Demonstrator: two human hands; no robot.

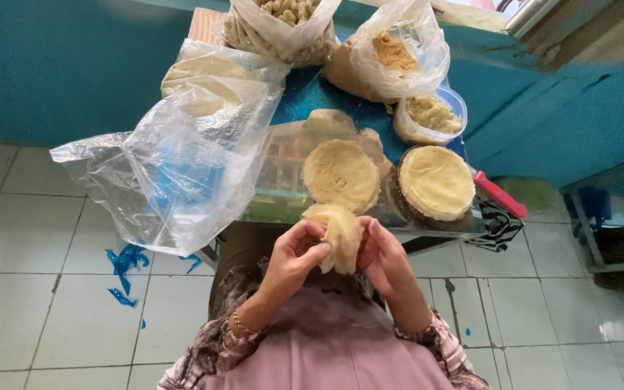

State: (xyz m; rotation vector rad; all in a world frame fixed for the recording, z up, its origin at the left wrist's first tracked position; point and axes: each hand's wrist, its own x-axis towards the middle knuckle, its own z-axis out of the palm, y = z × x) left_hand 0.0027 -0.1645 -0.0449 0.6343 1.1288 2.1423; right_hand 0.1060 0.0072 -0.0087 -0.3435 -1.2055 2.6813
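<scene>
Both hands meet just below the near edge of the counter (305, 94), pinching one pale round of thin dough (341, 235) between them. The left hand (294, 260) curls its fingers (315, 253) closed on the dough's left side; the right hand (384, 260) presses closed on its right side, and the lower part of the dough is hidden behind the fingers. Just beyond lies a flat stack of dough rounds (341, 173), with a second stack in a dark basket (435, 184) beside it. A large clear plastic bag (182, 166) droops off the counter's left side. Farther back, a bag of pale sticks (283, 29) is cut off by the top edge, and a bag of brown crumbs (395, 50) sits beside it.
</scene>
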